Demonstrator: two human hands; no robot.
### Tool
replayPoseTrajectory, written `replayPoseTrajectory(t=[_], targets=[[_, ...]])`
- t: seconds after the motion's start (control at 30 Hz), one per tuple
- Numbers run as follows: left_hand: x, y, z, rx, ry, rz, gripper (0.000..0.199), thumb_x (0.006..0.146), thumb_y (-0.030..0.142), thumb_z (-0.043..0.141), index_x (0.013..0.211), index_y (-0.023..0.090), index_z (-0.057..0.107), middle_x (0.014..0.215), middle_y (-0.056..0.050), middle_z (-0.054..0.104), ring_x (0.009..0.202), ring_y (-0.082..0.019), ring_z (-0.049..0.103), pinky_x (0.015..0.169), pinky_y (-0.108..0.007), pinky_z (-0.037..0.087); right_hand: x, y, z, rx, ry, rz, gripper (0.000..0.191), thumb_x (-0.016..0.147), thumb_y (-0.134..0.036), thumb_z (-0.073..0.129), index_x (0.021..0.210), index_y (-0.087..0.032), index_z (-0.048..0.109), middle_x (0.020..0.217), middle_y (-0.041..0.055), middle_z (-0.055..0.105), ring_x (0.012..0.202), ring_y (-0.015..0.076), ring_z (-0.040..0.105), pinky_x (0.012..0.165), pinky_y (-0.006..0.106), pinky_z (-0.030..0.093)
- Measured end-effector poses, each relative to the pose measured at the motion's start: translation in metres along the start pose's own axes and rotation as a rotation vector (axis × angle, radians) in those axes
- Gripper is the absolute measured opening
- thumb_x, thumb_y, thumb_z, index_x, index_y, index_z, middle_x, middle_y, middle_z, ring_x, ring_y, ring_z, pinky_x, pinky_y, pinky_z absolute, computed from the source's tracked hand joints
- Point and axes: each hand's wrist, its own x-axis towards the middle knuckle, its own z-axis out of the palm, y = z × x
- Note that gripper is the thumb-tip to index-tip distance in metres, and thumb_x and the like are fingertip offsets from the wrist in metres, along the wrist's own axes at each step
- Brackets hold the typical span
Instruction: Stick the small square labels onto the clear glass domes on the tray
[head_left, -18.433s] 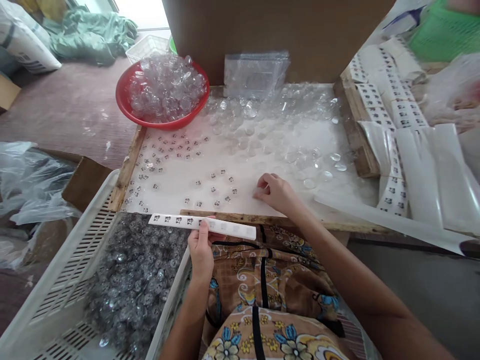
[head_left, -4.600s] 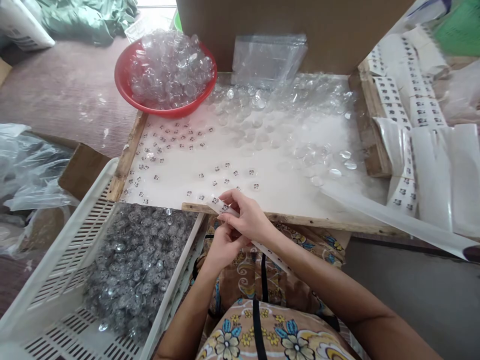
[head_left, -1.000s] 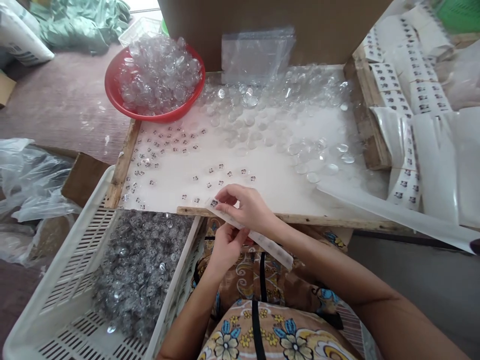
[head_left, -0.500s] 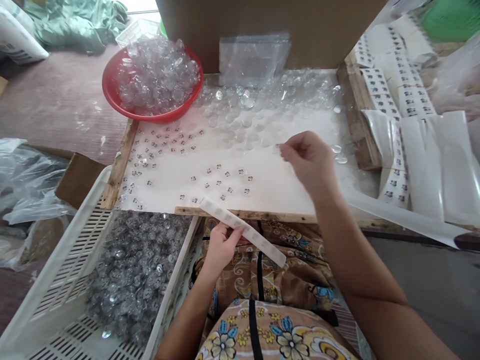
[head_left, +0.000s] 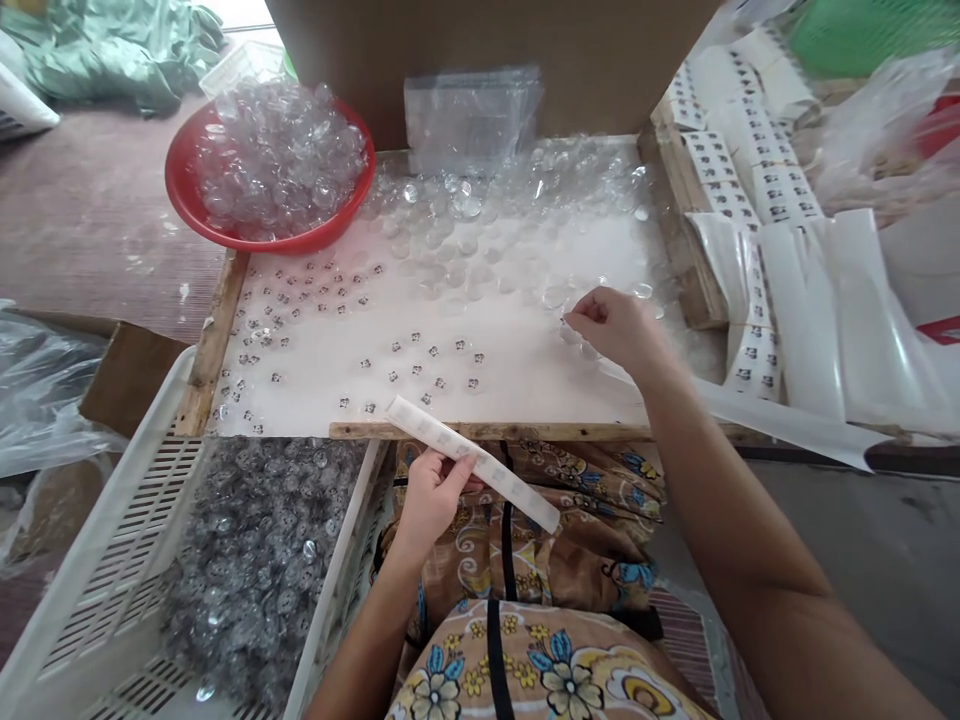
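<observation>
My left hand [head_left: 439,492] pinches a pale sticker strip [head_left: 517,488] that slants across the front edge of the white board [head_left: 315,375]. My right hand [head_left: 611,325] is closed in a pinch low over the board's right part, beside some clear discs [head_left: 555,297]. A tiny dark thing shows at its fingertips, too small to make out. Small discs with dark printed faces [head_left: 439,383] lie at the middle and left of the board. More clear discs [head_left: 465,205] are heaped toward the back.
A red bowl [head_left: 176,170] piled with clear discs stands at the back left. Below it a white basket [head_left: 82,610] holds many printed discs. Wooden rails [head_left: 495,431] edge the board. Printed sticker sheets [head_left: 776,165] lie at the right. A cardboard box [head_left: 585,60] rises behind.
My right hand has come down toward the clear discs, still pinched. My left hand holds the strip as before. The whole view has shifted a little, so things appear further left.
</observation>
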Motion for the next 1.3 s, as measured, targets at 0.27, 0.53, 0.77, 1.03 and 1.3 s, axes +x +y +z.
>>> replayPoseTrajectory(t=[0.27, 0.53, 0.77, 1.03, 1.3], targets=[[-0.003, 0.0, -0.002, 0.021, -0.004, 0.002, 0.036, 0.079, 0.048, 0.073, 0.089, 0.014, 0.07, 0.079, -0.008, 0.075, 0.071, -0.025, 0.074, 0.066, -0.036, 0.064, 0.001, -0.002, -0.004, -0.048, -0.031, 0.027, 0.01, 0.074, -0.02, 0.066, 0.068, -0.022, 0.058, 0.061, -0.0018, 0.057, 0.058, 0.015, 0.05, 0.06, 0.03, 0.037], [0.0, 0.0, -0.002, -0.015, -0.002, -0.015, 0.037, 0.076, 0.049, 0.075, 0.086, 0.014, 0.069, 0.077, -0.008, 0.075, 0.069, -0.025, 0.074, 0.066, -0.036, 0.064, -0.003, 0.003, -0.009, -0.099, -0.071, 0.039, 0.01, 0.073, -0.019, 0.066, 0.066, -0.022, 0.058, 0.06, -0.0016, 0.056, 0.059, 0.0152, 0.05, 0.058, 0.029, 0.035], [-0.001, 0.001, -0.003, -0.01, 0.011, -0.01, 0.039, 0.075, 0.05, 0.076, 0.085, 0.013, 0.069, 0.077, -0.008, 0.076, 0.069, -0.025, 0.074, 0.065, -0.036, 0.064, -0.004, 0.01, -0.016, -0.147, -0.049, 0.03, 0.01, 0.071, -0.023, 0.066, 0.065, -0.023, 0.058, 0.063, 0.0005, 0.059, 0.061, 0.0174, 0.052, 0.059, 0.031, 0.037], [-0.001, -0.002, -0.003, -0.008, -0.01, -0.011, 0.036, 0.078, 0.047, 0.075, 0.089, 0.013, 0.069, 0.079, -0.008, 0.075, 0.071, -0.025, 0.074, 0.066, -0.036, 0.064, -0.014, 0.018, -0.017, -0.135, -0.03, 0.031, 0.01, 0.073, -0.026, 0.065, 0.066, -0.023, 0.059, 0.063, 0.001, 0.06, 0.061, 0.0179, 0.053, 0.06, 0.032, 0.037], [0.0, -0.003, -0.002, 0.024, -0.009, -0.015, 0.036, 0.079, 0.048, 0.073, 0.088, 0.014, 0.07, 0.077, -0.008, 0.075, 0.069, -0.025, 0.074, 0.064, -0.035, 0.064, -0.028, 0.015, -0.004, 0.314, -0.171, -0.041, 0.023, 0.075, -0.044, 0.068, 0.073, -0.022, 0.06, 0.065, 0.0015, 0.061, 0.061, 0.0153, 0.053, 0.059, 0.03, 0.042]])
